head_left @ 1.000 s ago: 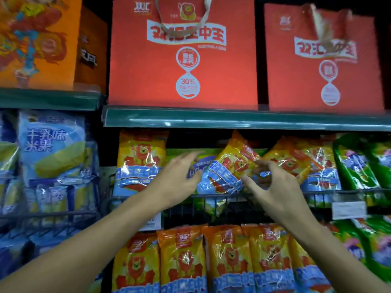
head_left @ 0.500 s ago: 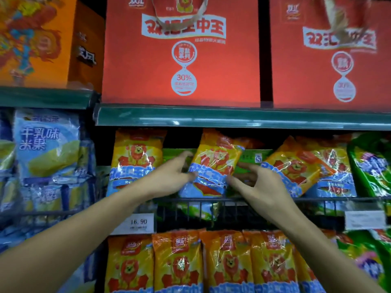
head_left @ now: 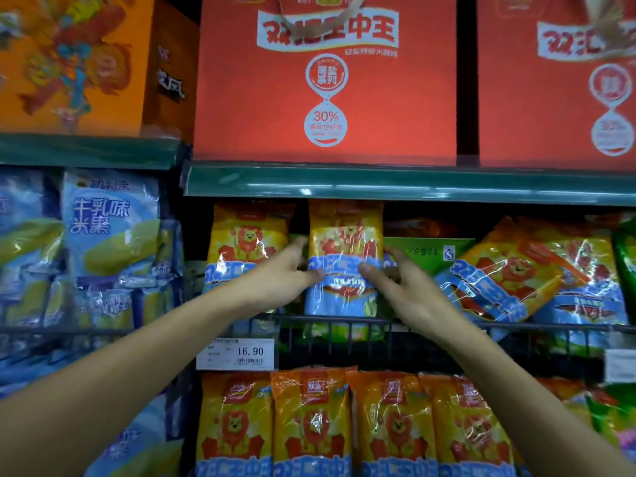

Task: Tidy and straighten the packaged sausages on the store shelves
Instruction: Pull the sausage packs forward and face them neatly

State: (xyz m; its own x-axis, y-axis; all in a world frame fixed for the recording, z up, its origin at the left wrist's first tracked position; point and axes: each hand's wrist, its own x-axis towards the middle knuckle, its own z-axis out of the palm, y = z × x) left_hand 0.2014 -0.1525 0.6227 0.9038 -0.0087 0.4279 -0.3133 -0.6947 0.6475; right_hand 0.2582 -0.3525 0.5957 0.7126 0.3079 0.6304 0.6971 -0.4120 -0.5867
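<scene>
A yellow and blue sausage pack point(head_left: 346, 235) with a red lion stands upright on the middle shelf behind a black wire rail point(head_left: 550, 327). My left hand point(head_left: 282, 280) grips its left edge and my right hand point(head_left: 399, 287) pinches its right edge, thumb on the front. Another upright pack point(head_left: 246, 242) stands just to the left. Two tilted packs point(head_left: 499, 280) lean at the right. A green pack point(head_left: 426, 251) lies behind my right hand.
Red gift boxes point(head_left: 323, 80) and an orange box point(head_left: 69, 63) fill the top shelf. A row of upright sausage packs point(head_left: 309, 425) lines the lower shelf. Blue snack bags point(head_left: 110, 222) are at the left, green bags point(head_left: 624, 256) at the far right. A price tag point(head_left: 235, 353) hangs on the rail.
The pack between my hands has turned from tilted to upright and shifted a little left. Both hands have stayed on its edges.
</scene>
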